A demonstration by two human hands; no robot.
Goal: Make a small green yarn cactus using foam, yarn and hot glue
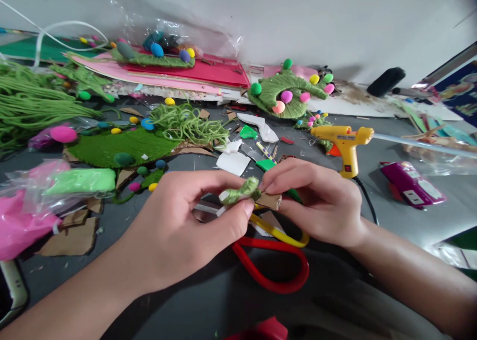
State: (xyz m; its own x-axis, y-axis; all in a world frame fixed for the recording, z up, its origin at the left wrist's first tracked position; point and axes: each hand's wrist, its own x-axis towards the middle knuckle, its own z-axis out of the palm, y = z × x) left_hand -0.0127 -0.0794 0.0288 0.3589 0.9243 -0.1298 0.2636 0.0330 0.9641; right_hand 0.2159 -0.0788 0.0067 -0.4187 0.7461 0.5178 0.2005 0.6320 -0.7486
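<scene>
Between my hands is a small cardboard piece [271,201] partly wrapped in green yarn [240,191]. My left hand [182,225] pinches the wrapped part between thumb and fingers. Fingers of my right hand [320,201] close around the bare brown end, close to where the wrapping stops; whether they also hold a yarn strand is hidden. Under my hands lie scissors [274,285] with a red and a yellow handle loop, their blades mostly covered by my left hand.
A yellow glue gun [345,143] stands behind my right hand, its cord trailing down. A purple box-shaped device [412,183] sits at right. Green yarn [37,99], a yarn-wrapped shape [283,94] with coloured balls, paper scraps [233,163] and cardboard pieces [70,235] cover the table.
</scene>
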